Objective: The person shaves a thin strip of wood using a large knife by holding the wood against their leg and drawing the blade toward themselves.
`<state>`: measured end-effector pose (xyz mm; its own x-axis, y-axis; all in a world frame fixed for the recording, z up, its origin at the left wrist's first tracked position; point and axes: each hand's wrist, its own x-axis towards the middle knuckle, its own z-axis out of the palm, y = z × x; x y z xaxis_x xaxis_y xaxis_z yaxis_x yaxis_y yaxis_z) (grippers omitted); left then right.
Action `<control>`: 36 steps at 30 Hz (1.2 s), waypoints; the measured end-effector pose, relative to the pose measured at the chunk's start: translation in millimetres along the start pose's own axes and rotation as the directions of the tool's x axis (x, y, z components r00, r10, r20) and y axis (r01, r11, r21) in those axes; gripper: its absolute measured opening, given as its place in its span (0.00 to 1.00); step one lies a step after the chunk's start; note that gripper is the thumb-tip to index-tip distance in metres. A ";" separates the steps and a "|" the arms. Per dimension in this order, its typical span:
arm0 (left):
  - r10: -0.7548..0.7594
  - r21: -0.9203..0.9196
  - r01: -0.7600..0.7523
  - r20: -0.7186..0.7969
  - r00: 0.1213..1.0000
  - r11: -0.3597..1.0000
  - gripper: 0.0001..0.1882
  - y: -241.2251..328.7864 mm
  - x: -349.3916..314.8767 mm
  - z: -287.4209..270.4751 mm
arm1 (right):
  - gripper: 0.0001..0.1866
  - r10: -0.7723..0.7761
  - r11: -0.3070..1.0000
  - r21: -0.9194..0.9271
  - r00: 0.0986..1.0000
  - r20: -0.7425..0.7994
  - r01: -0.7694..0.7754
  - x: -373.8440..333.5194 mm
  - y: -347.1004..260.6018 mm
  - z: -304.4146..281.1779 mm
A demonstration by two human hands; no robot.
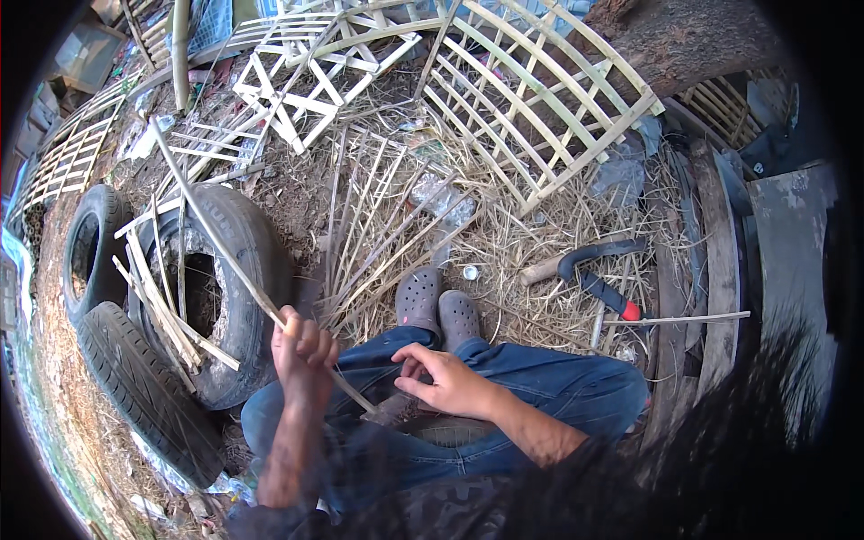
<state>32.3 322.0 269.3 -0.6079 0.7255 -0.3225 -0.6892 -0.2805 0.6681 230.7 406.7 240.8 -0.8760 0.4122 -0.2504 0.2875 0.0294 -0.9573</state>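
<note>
My left hand (pixel 303 351) is closed around a long, thin bamboo strip (pixel 216 236). The strip slants from the upper left down across my lap, its lower end between my knees. To the right, my right hand (pixel 438 380) hovers over my lap, apart from the strip, with fingers slightly bent and thumb and forefinger spread. Nothing shows in it. Several thin bamboo strips (pixel 378 236) lie fanned out on the ground beyond my feet. More split bamboo strips (pixel 160 310) rest across a tyre (pixel 261 270) on my left.
Two more tyres (pixel 144 387) stand at the left. Lattice bamboo panels (pixel 549 99) lie ahead. On the right are a wooden-handled tool (pixel 544 270) with a black curved part, a black-and-red handle (pixel 612 297) and wooden planks (pixel 717 270). Shavings litter the ground around my clogs (pixel 419 299).
</note>
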 end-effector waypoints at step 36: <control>0.631 0.210 -0.631 0.079 0.772 0.746 0.02 57.7 0.0 -15.0 | 0.21 0.083 0.842 -0.538 0.993 0.084 -0.025 -2.0 27.0 -14.7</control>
<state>-13.4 296.4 297.8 -0.8728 0.4329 0.2256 -0.0475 -0.5352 0.8434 245.9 420.0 217.6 -0.8782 0.3358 -0.3406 0.4730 0.5046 -0.7222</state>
